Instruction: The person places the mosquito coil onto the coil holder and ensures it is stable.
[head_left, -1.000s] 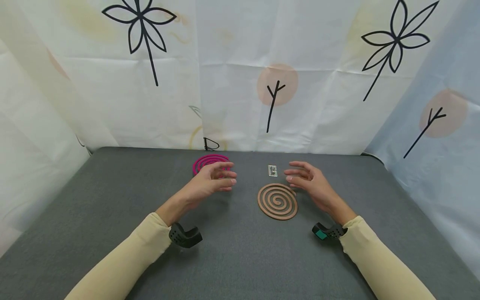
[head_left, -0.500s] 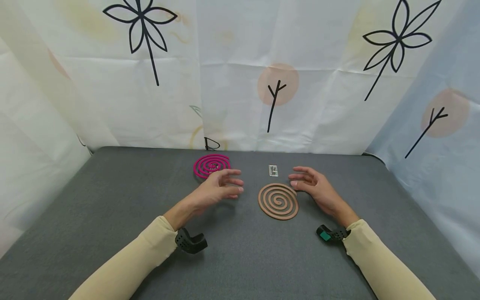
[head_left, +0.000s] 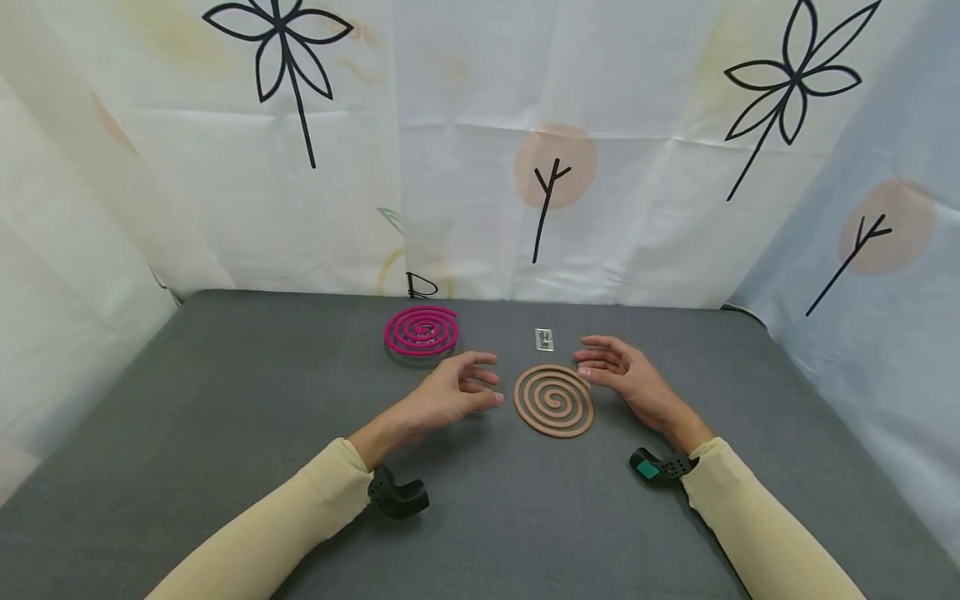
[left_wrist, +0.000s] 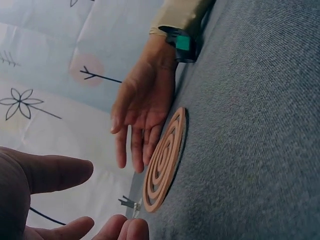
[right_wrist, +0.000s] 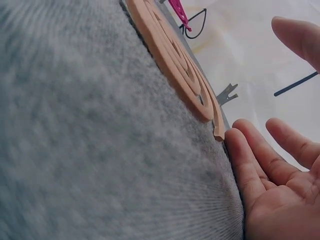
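A tan mosquito coil (head_left: pixel 553 402) lies flat on the grey table, between both hands. My left hand (head_left: pixel 450 396) hovers to its left with thumb and fingers spread apart, holding nothing. At the coil's right edge is my right hand (head_left: pixel 626 379), fingers loosely bent and nothing gripped. In the right wrist view its fingertips (right_wrist: pixel 239 142) come close to the coil's outer end; whether they touch it I cannot tell. Behind the tan coil stands a small metal coil stand (head_left: pixel 544 339), its prongs pointing up. A pink mosquito coil (head_left: pixel 422 350) sits raised at the back left, metal showing at its centre.
The grey cloth-covered table (head_left: pixel 247 433) ends at a white printed curtain (head_left: pixel 465 167) at the back and sides. Both wrists carry black camera mounts (head_left: pixel 397 496) that hang low over the table.
My left hand has moved right and toward me, away from the pink coil, which now shows whole. My right hand has shifted slightly nearer, staying beside the tan coil. The coils have not moved.
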